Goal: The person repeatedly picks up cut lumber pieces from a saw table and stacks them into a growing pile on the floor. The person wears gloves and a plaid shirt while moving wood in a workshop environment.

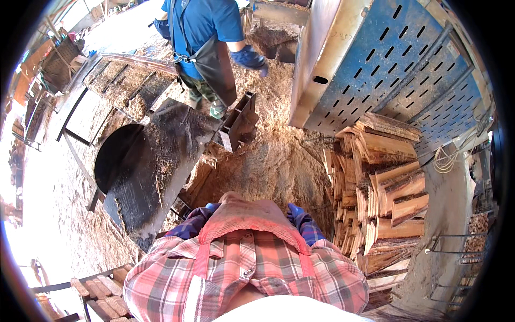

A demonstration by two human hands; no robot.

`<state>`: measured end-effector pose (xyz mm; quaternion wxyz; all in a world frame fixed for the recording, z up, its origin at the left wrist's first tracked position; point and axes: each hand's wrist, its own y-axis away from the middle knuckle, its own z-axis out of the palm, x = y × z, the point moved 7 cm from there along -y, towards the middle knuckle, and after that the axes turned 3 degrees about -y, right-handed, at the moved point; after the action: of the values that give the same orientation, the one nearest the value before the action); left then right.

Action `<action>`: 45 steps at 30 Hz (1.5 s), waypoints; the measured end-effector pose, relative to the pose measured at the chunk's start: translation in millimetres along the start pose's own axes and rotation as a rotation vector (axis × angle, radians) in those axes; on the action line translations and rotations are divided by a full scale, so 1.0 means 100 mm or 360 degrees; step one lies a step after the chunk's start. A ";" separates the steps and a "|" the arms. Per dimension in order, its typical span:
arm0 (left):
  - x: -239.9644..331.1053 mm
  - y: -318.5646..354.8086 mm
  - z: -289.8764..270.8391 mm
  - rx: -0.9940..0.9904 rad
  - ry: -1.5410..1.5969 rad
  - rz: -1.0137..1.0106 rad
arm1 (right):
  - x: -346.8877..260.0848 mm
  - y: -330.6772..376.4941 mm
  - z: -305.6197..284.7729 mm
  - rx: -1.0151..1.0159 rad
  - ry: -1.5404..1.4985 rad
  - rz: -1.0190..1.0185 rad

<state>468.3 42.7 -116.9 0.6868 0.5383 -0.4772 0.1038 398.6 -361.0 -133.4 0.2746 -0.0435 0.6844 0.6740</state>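
The blue-gloved left hand (213, 206) and right hand (294, 211) flank a dusty red apron (247, 214). I cannot tell their opening or grip.

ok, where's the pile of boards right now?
In the head view, the pile of boards is right of centre, to the right of the person's gloved right hand and just below the slotted blue panel in the picture.
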 end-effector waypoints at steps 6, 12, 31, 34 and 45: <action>-0.54 -0.17 -0.08 0.0024 -0.0368 0.0115 | -0.17 -0.18 0.15 -0.0114 0.0142 -0.0012; -0.51 -0.02 -0.04 0.0023 -0.0091 0.0075 | -0.13 -0.23 0.15 -0.0149 0.0184 0.0003; -0.31 0.20 0.00 0.0322 -0.0114 0.0054 | -0.01 -0.40 0.02 -0.0202 0.0003 -0.0018; -0.27 0.21 0.02 0.0307 -0.0166 0.0051 | 0.01 -0.37 -0.02 -0.0073 -0.0080 -0.0082; -0.17 0.25 0.08 0.0233 -0.0324 0.0073 | 0.17 -0.33 -0.10 -0.0022 -0.0015 -0.0010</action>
<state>439.0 52.4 -114.2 0.5912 0.5837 -0.5478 0.0987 395.0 -367.9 -170.9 0.2797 -0.0442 0.6784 0.6780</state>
